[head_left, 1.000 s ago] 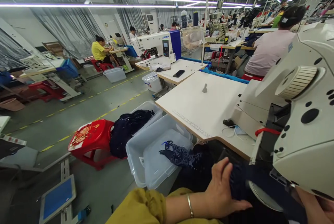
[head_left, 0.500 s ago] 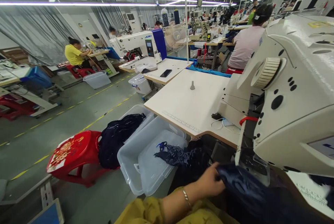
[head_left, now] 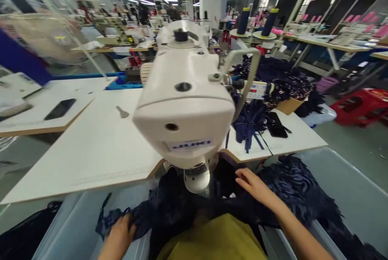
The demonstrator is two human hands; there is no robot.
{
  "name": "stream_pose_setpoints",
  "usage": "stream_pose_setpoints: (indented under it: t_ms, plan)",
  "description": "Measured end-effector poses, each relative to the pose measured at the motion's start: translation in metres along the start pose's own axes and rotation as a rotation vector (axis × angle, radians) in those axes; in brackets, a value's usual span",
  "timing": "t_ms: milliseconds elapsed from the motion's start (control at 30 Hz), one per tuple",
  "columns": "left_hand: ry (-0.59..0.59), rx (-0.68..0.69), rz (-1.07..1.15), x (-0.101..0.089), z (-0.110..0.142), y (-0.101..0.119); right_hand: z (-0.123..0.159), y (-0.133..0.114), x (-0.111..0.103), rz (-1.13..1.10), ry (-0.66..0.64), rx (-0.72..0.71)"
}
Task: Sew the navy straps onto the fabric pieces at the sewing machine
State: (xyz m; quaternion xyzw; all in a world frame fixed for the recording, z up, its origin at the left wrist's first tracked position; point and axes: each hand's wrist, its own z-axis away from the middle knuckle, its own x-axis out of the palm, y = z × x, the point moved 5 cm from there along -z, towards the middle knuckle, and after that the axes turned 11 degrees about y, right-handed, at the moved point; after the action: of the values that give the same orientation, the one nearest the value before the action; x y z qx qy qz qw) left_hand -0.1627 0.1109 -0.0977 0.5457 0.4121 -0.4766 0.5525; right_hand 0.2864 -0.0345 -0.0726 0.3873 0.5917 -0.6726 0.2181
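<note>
Straight ahead stands a white sewing machine (head_left: 184,110), its needle end above dark cloth at my lap. At lower left my left hand (head_left: 119,231) is closed on the end of a navy garment (head_left: 145,213) with a lacy, gathered look, over a clear plastic bin (head_left: 79,227). The garment runs right, below the machine head, where dark folds merge. My right hand (head_left: 253,185), fingers loosely stretched out, hovers by the dark cloth right of the needle area, with nothing seen in it. Beside it lies a heap of navy ruffled pieces (head_left: 294,183).
Navy straps (head_left: 250,122) with metal bits and a black phone (head_left: 277,124) lie on the right tabletop. A grey cone-shaped piece (head_left: 122,112) rests on the left tabletop (head_left: 91,147). Another clear bin (head_left: 354,179) is at right. Red stools (head_left: 360,108) stand beyond.
The view has swung right to face the machine. My left hand has gone from beside the machine to the garment's end over the left bin. My right hand has come into view.
</note>
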Motion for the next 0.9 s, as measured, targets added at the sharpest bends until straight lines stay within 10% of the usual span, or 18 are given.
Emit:
stream_pose_setpoints:
  t_ms: [267, 467, 633, 900]
  plan:
    - [-0.283, 0.128, 0.458, 0.055, 0.017, 0.100, 0.031, 0.079, -0.032, 0.233, 0.083, -0.043]
    - [-0.966, 0.262, 0.951, 0.058, 0.082, 0.218, 0.028, 0.014, -0.069, 0.090, 0.108, -0.141]
    - [-1.351, 0.092, 1.310, 0.068, 0.118, 0.273, 0.032, -0.050, -0.068, -0.186, 0.018, -0.245]
    - [-0.816, -0.448, 1.898, 0.067, 0.058, 0.222, 0.038, -0.048, -0.050, -0.264, 0.055, -0.148]
